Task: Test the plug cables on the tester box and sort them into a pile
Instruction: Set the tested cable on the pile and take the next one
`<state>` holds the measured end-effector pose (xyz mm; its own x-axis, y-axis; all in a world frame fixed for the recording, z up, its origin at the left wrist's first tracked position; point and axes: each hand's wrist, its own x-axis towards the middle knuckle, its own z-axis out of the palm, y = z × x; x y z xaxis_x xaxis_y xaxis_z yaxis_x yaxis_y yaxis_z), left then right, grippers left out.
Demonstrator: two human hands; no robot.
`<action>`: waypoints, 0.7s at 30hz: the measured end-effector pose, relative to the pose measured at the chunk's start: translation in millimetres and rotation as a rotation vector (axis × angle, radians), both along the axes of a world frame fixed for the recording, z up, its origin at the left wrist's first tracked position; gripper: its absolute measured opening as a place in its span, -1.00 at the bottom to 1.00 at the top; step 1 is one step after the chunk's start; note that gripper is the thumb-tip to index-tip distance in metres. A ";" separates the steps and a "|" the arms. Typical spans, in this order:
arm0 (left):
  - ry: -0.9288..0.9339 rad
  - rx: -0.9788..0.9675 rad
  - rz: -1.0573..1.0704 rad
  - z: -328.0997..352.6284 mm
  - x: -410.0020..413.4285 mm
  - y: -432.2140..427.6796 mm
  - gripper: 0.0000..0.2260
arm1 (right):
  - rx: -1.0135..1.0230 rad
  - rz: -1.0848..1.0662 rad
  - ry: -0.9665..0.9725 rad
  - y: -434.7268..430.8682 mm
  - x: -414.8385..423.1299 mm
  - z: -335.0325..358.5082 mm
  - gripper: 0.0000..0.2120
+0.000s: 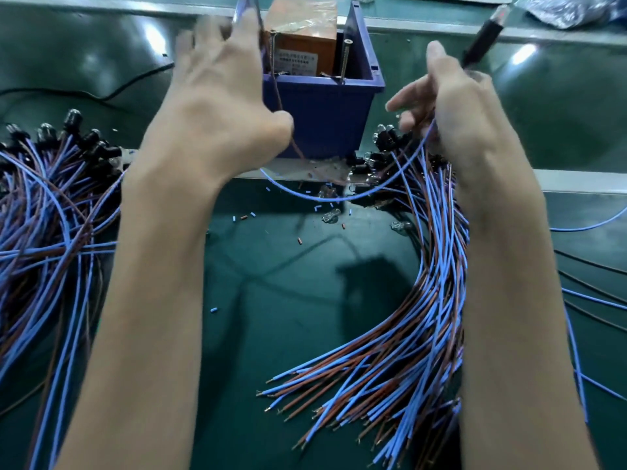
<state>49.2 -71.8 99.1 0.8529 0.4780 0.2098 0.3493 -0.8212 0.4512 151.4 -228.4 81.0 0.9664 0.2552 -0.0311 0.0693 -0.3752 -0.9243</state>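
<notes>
Head view: the tester box (302,39), an orange-brown block with a printed label and a wrinkled clear film on top, sits at 12 o'clock inside a blue bin (325,106). Two upright metal screws (346,56) stand against its front face.

The plug cable (481,39) under test is at 1 o'clock. It has a black cylindrical body and a clear tip that shows red. A blue lead and a brown lead run out of its base. The blue lead sags in a loop through the frame centre. The brown lead runs up past the bin front toward 11 o'clock.

The right hand (451,106) has its fingers curled round the base of the plug cable and its leads, thumb pointing up. The left hand (220,96) is raised at 11 o'clock beside the bin's left wall. Its thumb is spread wide and its fingers reach up. The fingers are blurred, so whether they grip the lead ends cannot be told.

A fanned pile (424,300) of blue and brown leads lies from 3 to 5 o'clock, under the right forearm, with bare stripped ends pointing to 6 o'clock. A second pile (51,215) lies at 9 o'clock, with its black plugs toward 10 o'clock.

Short insulation offcuts (300,240) are scattered on the green table (271,334) near the centre.
</notes>
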 end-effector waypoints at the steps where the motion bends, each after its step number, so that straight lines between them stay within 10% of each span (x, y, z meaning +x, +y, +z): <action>1: -0.020 0.063 -0.019 1.3 -0.3 -4.0 -0.46 | 0.042 0.056 0.013 -0.2 -2.7 2.3 -0.47; 8: 0.314 -0.032 -0.506 2.9 3.7 -33.3 -0.68 | 0.424 0.126 0.078 0.1 -5.8 3.6 -0.55; 16: 0.310 -0.292 -0.477 1.6 3.9 -33.3 -0.63 | 0.797 -0.085 0.189 -17.4 8.0 1.0 -0.82; 21: 0.426 -0.213 -0.628 8.6 -1.5 -50.6 -0.72 | 0.677 -0.003 0.158 -21.1 10.5 -1.4 -0.88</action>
<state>47.6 -122.4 107.6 0.9631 -0.1266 -0.2376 0.0268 -0.8331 0.5525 161.9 -249.5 79.6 0.9640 0.2658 -0.0066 -0.0857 0.2873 -0.9540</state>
